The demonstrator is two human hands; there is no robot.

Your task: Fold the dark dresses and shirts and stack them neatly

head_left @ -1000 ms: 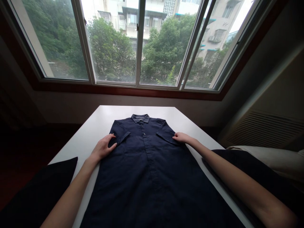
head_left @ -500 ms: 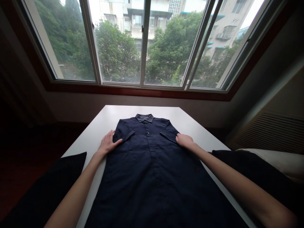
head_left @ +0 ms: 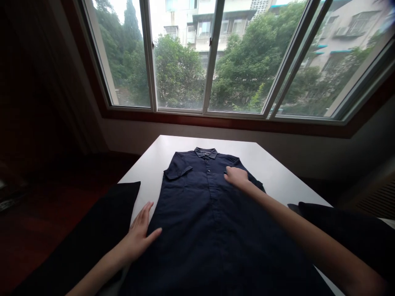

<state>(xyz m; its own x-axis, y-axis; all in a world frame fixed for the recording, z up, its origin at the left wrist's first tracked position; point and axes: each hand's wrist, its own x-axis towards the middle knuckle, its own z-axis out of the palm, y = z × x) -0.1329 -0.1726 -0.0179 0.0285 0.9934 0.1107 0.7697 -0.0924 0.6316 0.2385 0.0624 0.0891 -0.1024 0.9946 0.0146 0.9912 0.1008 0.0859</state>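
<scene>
A dark navy short-sleeved shirt (head_left: 197, 213) lies spread front side up, its collar (head_left: 205, 153) toward the window and its button placket running down the middle. My right hand (head_left: 237, 176) has its fingers curled at the cuff of the right-hand sleeve, over the chest; the fingertips are partly hidden. Lower down, my left hand (head_left: 140, 234) is open with thumb and fingers apart, at the shirt's left side edge. The left-hand sleeve (head_left: 178, 167) lies folded in across the body, its outer corner sticking out a little.
Beneath the shirt is a white table (head_left: 151, 160). Black cloth (head_left: 114, 213) hangs over its left side, and more black cloth (head_left: 333, 226) lies at the right. A wide sliding window (head_left: 206, 61) with a brown frame stands behind, trees outside.
My left hand has drawn back from the left sleeve toward me along the shirt's side. My right hand has shifted inward from the right sleeve's outer edge. The view has turned left.
</scene>
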